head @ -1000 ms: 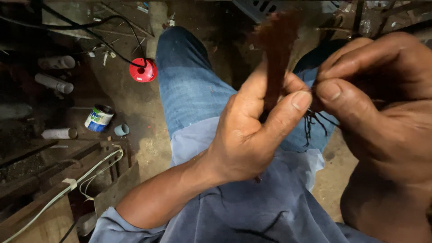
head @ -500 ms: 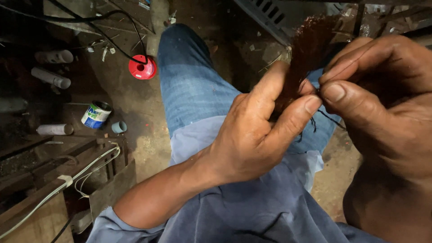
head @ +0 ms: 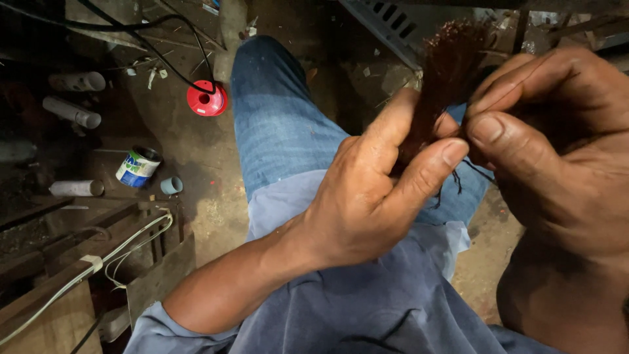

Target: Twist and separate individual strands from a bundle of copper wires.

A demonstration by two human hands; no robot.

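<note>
My left hand point(head: 373, 203) grips a bundle of thin reddish-brown copper strands point(head: 445, 72) between thumb and fingers; the strands fan upward above the fist. My right hand point(head: 557, 157) is close at the right, its thumb and forefinger pinching a few dark strands beside the bundle. Some loose dark strands hang below the two thumbs. Both hands are held over my lap, above a leg in blue jeans point(head: 282, 124) and a light blue shirt point(head: 367, 308).
On the dirty floor at left lie a red round spool point(head: 206, 99) with a black cable, a small paint tin point(head: 137, 167), a little blue cap point(head: 171, 185), several grey pipe pieces point(head: 72, 111) and white wires over wooden boards point(head: 85, 262). A metal grille point(head: 393, 23) is at the top.
The bundle and both hands have shifted right and slightly upward in view. My right thumb and forefinger have stayed pinched on strands beside my left thumb.
</note>
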